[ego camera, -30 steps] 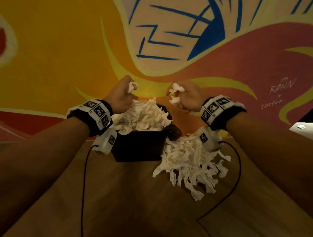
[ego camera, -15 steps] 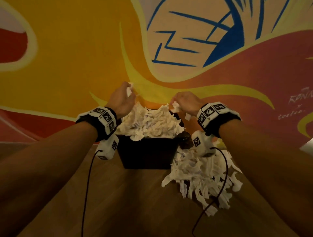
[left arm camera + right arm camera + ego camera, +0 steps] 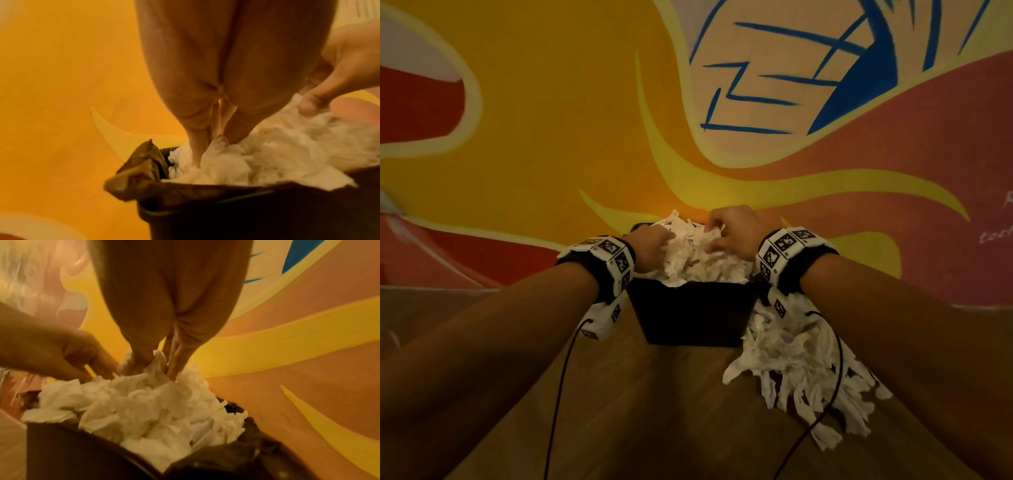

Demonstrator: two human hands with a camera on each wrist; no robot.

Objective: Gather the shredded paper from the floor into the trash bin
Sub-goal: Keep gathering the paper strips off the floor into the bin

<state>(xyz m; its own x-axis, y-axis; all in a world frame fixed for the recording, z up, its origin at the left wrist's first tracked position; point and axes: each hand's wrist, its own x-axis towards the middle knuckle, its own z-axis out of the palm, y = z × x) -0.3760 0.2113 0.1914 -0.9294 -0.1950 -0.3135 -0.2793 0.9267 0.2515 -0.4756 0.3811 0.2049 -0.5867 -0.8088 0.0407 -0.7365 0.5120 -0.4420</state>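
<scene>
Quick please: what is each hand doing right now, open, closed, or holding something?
Left hand: open, straight fingers pressed down into the shredded paper heaped in the trash bin.
Right hand: grip closed, thumb and fingers pinching a tuft of that paper.

A painted mural wall [image 3: 585, 120] rises behind the wooden floor [image 3: 654, 411].

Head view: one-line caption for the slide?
Both hands, left hand and right hand, press shredded paper into an overfull black trash bin; more paper strips remain on the floor.
</scene>
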